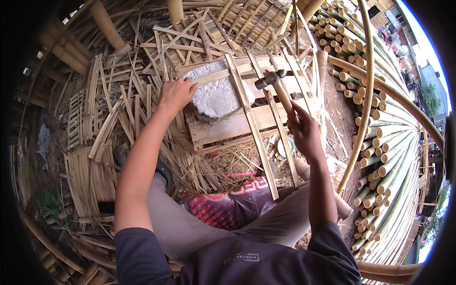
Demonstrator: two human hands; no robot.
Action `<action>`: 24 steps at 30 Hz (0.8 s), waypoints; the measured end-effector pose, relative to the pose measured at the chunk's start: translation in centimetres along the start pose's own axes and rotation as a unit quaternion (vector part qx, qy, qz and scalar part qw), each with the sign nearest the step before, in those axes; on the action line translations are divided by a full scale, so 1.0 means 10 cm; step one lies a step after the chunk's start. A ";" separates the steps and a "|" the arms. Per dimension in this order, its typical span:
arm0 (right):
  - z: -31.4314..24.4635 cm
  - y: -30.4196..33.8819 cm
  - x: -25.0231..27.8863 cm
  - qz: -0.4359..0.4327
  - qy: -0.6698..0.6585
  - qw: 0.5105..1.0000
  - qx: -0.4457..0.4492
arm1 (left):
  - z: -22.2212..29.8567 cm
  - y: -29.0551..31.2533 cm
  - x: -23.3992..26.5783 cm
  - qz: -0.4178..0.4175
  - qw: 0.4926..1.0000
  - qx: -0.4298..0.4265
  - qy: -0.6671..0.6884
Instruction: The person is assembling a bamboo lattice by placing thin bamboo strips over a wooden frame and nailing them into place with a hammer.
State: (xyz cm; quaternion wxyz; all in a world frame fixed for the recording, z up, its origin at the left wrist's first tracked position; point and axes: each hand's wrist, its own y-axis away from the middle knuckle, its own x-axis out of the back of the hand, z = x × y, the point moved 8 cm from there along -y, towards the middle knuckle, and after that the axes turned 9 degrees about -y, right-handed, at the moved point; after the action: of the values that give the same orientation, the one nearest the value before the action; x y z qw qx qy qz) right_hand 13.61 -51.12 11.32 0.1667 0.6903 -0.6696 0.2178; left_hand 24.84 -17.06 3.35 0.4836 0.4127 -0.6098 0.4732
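My left hand [177,93] grips the left end of a flat bamboo strip [213,76] that lies across a rough whitish stone block [216,100]. The stone rests on a low wooden pallet-like stand [221,129]. Raised to the right of the stone, my right hand [304,128] is closed round the wooden handle of a hammer [283,96]. The dark hammer head is above the strips, apart from the stone. Long bamboo slats [254,135] cross the held strip and slope down toward my legs. My right hand hides the lower handle.
Loose bamboo strips [128,118] lie heaped on the left. Latticed bamboo panels [247,23] lean at the back. A big stack of bamboo poles [384,142] fills the right side, behind a bent pole [368,95]. A small round tub [286,147] stands beside the stand.
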 end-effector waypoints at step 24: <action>1.19 2.47 1.14 0.183 -0.372 0.882 -0.224 | 1.14 1.84 1.02 0.097 0.960 0.017 0.261</action>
State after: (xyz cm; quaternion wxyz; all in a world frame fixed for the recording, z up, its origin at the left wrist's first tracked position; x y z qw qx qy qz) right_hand -9.97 -68.23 5.64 0.0128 0.5300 -0.8276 -0.1847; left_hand 2.93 -24.81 9.07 0.5705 0.2217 -0.4913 0.6196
